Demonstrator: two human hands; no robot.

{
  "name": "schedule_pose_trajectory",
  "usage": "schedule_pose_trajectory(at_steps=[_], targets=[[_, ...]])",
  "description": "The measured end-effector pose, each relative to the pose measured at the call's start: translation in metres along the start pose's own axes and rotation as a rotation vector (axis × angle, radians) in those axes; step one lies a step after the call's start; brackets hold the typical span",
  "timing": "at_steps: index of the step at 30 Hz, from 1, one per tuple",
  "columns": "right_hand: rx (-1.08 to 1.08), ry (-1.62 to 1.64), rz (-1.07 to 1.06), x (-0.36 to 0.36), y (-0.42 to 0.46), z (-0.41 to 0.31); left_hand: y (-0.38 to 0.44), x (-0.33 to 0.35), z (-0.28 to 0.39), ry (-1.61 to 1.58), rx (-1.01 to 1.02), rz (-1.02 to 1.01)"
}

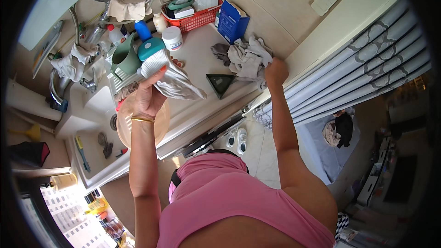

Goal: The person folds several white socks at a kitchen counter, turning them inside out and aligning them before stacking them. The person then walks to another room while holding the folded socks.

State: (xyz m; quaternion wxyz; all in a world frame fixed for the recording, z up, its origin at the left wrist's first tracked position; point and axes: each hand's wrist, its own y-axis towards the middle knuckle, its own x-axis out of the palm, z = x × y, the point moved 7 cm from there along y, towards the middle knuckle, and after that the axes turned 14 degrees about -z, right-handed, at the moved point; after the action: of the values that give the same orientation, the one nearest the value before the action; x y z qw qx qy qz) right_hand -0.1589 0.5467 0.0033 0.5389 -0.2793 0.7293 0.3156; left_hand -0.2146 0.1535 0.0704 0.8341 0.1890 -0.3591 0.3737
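My left hand [150, 98], with a gold bangle at the wrist, grips a white ribbed sock [175, 81] over the counter's left part. Below that hand a translucent peach plastic basin [125, 125] stands by the sink. At the counter's right end my right hand [276, 72] is at the edge of a pile of crumpled white and grey cloths [246, 58]; its fingertips are hidden, so its grip cannot be told. Between the hands lies a dark green triangular dish [220, 83]. A green plastic jug [125, 58] and a teal container [151, 49] stand behind the sock.
At the wall stand a red plastic basket [196, 20] of small items, a blue cardboard box [232, 22], a white tub [172, 38] and several bottles. The sink [91, 105] with its faucet [90, 82] is at left. A grey curtain [344, 65] hangs at right; white shoes [242, 140] are on the floor.
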Motion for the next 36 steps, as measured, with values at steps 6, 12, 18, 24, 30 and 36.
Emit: schedule_pose_trajectory(at_steps=[6,12,18,24,30,36], targets=[[-0.163,0.507,0.164,-0.072,0.002,-0.015,-0.002,-0.004,-0.023,-0.023,-0.097,-0.013],[-0.269,1.431,-0.485,-0.096,-0.028,-0.072,-0.003,0.032,-0.057,-0.111,-0.214,-0.335],[-0.517,1.258,-0.783,-0.114,-0.093,-0.131,-0.012,0.019,-0.077,-0.082,-0.155,-0.439],[-0.88,0.943,-0.794,-0.115,-0.132,-0.138,-0.025,0.031,-0.042,0.01,0.052,-0.453],[-1.027,1.061,-0.921,-0.127,-0.135,-0.147,-0.038,0.039,-0.031,0.411,-0.007,-0.441],[-0.874,1.286,-0.87,-0.123,-0.125,-0.16,-0.044,0.085,-0.012,1.044,0.234,-0.631]])
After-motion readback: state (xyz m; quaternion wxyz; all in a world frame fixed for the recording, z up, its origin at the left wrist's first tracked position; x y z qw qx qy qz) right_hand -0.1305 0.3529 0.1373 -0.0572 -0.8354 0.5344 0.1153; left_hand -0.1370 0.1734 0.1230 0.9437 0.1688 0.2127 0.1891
